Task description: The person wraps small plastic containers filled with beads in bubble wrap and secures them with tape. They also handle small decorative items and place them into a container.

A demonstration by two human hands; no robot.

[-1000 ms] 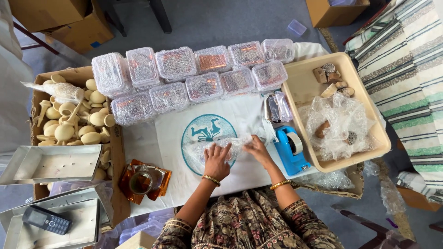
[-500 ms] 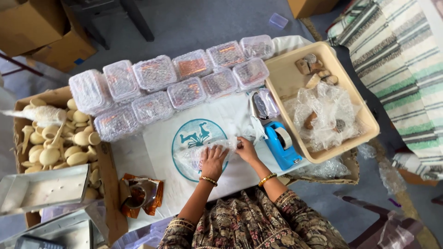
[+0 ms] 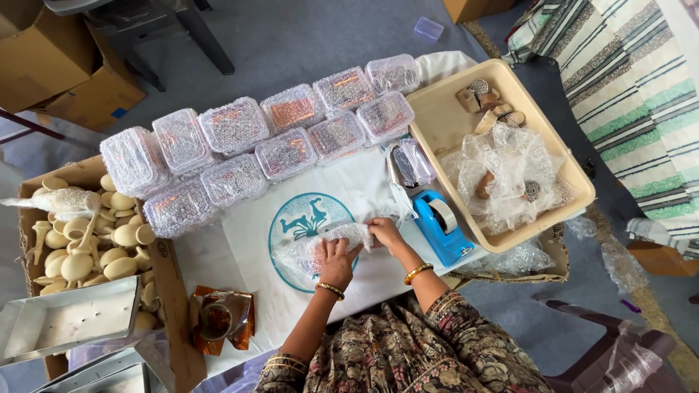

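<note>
Grey floor all round, low table under a white cloth (image 3: 240, 251) with a round teal emblem (image 3: 309, 229). At the emblem's right edge, a bubble-wrap bundle (image 3: 320, 247) lying across the print. Left hand (image 3: 337, 260) flat on the bundle, fingers pressed down over its middle. Right hand (image 3: 384, 231) at the bundle's right end, fingertips pinching the wrap there. Bangles on both wrists. Just right of the right hand, a blue tape dispenser (image 3: 440, 227) at the cloth's right edge, touching the side of a beige tray (image 3: 444, 124). Inside the tray, loose bubble wrap (image 3: 510, 167) and a few small wooden pieces (image 3: 486, 98). Along the far edge of the cloth, 2 rows of clear lidded boxes (image 3: 287, 138), packed side by side. Off the left edge, a cardboard box of pale wooden spoons (image 3: 87, 247), with a metal tray (image 3: 65, 320) partly over it. At the near left corner, an orange wrapper (image 3: 218, 324). Striped fabric (image 3: 626, 94) far right, beyond the tray.
</note>
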